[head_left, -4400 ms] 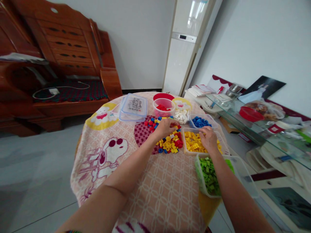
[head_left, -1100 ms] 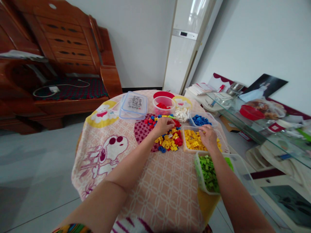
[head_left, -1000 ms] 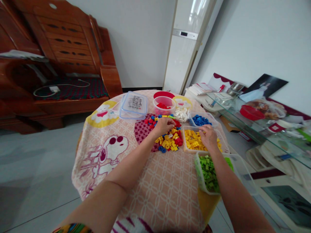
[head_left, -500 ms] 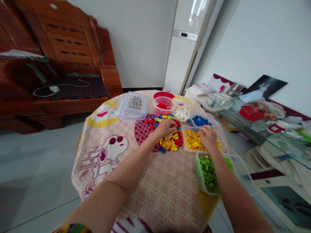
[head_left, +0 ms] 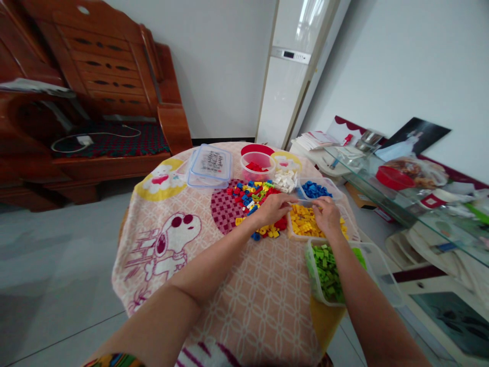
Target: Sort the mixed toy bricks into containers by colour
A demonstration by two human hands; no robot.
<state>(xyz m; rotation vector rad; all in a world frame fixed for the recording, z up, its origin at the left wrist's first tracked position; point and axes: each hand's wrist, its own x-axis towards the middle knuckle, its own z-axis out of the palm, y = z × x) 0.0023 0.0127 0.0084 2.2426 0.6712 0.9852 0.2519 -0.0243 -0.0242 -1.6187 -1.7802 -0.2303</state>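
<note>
Head view: toy blocks on a cloth (head_left: 237, 300).
Left hand (head_left: 273, 208): over the right side of the mixed pile (head_left: 248, 193), fingers bent; can't tell if it grips one.
Right hand (head_left: 327, 218): over the yellow blocks (head_left: 303, 222), fingers curled; can't tell its grip.
Mixed pile: left, spread out, maybe for easy picking.
Blue blocks (head_left: 316, 190), green blocks (head_left: 326, 270): right, in different boxes, maybe keeping colours apart.

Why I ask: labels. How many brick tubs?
4: tub of red farthest, tub of blue nearer, tub of yellow by right hand, tub of green nearest. Others may be hidden.

Head-worn view, facing forward, angled down; near, above the table (head_left: 248, 290)
</note>
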